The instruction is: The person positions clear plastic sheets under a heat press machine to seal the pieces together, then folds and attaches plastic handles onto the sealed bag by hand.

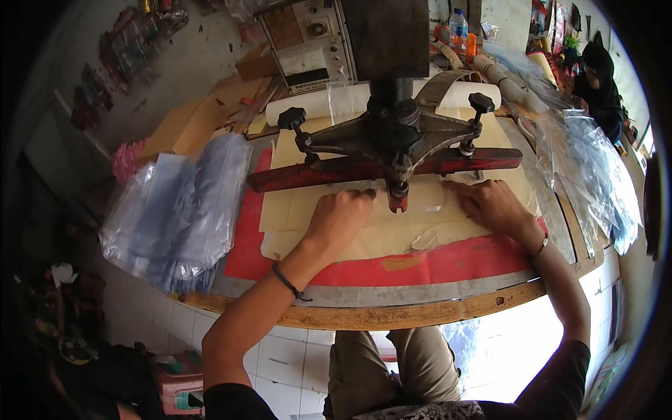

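A heat press with a long red bar (pixel 336 170) stands over the work surface, held by a black bracket with knobs. Beneath it, a tan sheet (pixel 315 241) with worn, torn patches lies on a red mat (pixel 462 262). A thin clear plastic sheet (pixel 432 208), seen mostly by its glare, lies on the tan sheet between my hands. My left hand (pixel 341 218) is closed at its left side, fingers curled close to the bar. My right hand (pixel 493 205) is at its right side, thumb and fingers bent around the edge. The fingertips are partly hard to make out.
A pile of clear plastic pouches (pixel 185 203) lies at the table's left, beside a cardboard box (pixel 180 126). Behind the bar are a white roll (pixel 315 103) and a control box (pixel 311 45). More plastic sheets (pixel 595 168) hang off the right side, near another person (pixel 598 84).
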Demonstrator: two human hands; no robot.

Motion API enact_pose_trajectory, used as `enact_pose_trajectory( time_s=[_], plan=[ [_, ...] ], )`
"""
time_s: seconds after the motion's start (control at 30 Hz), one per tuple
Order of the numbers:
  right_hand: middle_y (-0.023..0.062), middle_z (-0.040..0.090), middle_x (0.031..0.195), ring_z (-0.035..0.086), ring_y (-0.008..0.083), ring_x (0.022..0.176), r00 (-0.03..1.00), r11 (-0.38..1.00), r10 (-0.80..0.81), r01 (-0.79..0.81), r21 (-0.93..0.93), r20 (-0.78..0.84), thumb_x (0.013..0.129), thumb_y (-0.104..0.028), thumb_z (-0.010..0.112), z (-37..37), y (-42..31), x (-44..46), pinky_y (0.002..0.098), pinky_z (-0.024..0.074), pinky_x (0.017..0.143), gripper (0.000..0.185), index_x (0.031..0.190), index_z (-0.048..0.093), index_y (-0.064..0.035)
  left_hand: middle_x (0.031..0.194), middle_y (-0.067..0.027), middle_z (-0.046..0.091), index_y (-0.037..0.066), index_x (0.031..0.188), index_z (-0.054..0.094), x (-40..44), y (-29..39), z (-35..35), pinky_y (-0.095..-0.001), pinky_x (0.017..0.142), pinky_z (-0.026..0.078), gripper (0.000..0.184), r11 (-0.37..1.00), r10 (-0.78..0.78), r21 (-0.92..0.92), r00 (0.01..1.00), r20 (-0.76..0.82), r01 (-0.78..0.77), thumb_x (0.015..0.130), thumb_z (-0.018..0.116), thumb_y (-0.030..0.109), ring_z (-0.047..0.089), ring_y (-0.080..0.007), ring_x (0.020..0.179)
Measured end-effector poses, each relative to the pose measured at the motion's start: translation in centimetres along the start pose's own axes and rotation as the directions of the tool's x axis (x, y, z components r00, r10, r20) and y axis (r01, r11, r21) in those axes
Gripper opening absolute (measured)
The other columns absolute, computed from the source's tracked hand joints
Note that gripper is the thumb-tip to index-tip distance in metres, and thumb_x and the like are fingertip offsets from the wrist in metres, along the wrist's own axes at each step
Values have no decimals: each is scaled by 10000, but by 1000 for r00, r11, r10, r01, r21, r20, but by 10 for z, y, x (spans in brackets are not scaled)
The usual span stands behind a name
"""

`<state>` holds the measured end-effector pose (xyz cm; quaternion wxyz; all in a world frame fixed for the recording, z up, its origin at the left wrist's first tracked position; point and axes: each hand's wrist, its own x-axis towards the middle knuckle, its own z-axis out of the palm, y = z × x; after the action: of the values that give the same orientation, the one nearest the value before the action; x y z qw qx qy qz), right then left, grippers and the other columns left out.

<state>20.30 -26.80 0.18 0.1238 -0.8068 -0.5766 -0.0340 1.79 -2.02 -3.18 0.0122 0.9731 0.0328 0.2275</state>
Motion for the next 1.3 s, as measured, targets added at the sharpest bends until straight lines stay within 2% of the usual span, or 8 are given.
enact_pose_trajectory(
  time_s=[0.33,0.43,0.53,0.63,0.83,0.93,1.03,1.3],
  plan=[
    [144,677,783,652,326,715,1000,1000,-17,16,-23,-18,854,-122,578,-2,-2,0,421,529,686,447,1298,618,-159,681,-148,666,47,946,667,0,1,-2,-410,538,568,141,1000,4,-6,1000,-19,-4,869,559,96,686,-321,608],
    [167,616,637,625,340,614,990,996,-84,86,12,-112,851,-112,586,6,5,0,430,500,616,440,1289,627,-144,682,-151,666,45,953,672,0,1,-2,-408,536,567,149,1000,1,-8,1000,-5,-1,872,557,95,684,-324,604],
    [169,617,640,627,338,616,988,995,-94,97,15,-124,852,-111,586,6,4,0,427,501,616,440,1289,626,-143,683,-153,666,42,962,677,0,2,-3,-407,532,565,159,1000,-1,-22,1000,-11,0,871,557,93,684,-322,600],
    [149,662,739,644,326,682,998,999,-43,43,-2,-56,847,-118,584,1,1,0,421,524,666,452,1295,622,-159,678,-153,665,40,967,680,0,0,-2,-406,530,563,164,1000,5,-22,1000,-15,-6,874,556,92,682,-322,594],
    [146,655,714,640,325,662,998,999,-33,33,3,-45,847,-119,582,1,0,-1,420,524,655,461,1304,615,-163,672,-150,667,52,980,687,0,2,-3,-407,531,563,172,1000,-1,-19,1000,-9,1,884,554,104,682,-319,591],
    [145,650,699,638,327,648,994,998,-63,63,2,-88,847,-121,581,4,4,-1,422,524,649,464,1308,613,-167,693,-132,663,83,953,694,1,3,-1,-433,552,534,144,997,-63,-40,998,-11,63,932,599,188,651,-334,611],
    [142,655,710,643,322,668,998,999,44,-43,-24,37,851,-120,577,-5,-5,0,421,525,663,462,1309,611,-165,681,-130,656,85,968,692,0,0,-1,-435,550,532,147,998,-46,-46,999,8,47,937,594,191,646,-336,601],
    [155,600,614,611,329,580,983,994,-105,106,-1,-153,858,-129,578,13,9,-1,424,503,601,466,1320,607,-174,688,-138,659,82,952,701,0,2,-3,-431,560,532,153,997,-53,-52,999,-11,52,931,599,195,651,-334,619]
  ],
)
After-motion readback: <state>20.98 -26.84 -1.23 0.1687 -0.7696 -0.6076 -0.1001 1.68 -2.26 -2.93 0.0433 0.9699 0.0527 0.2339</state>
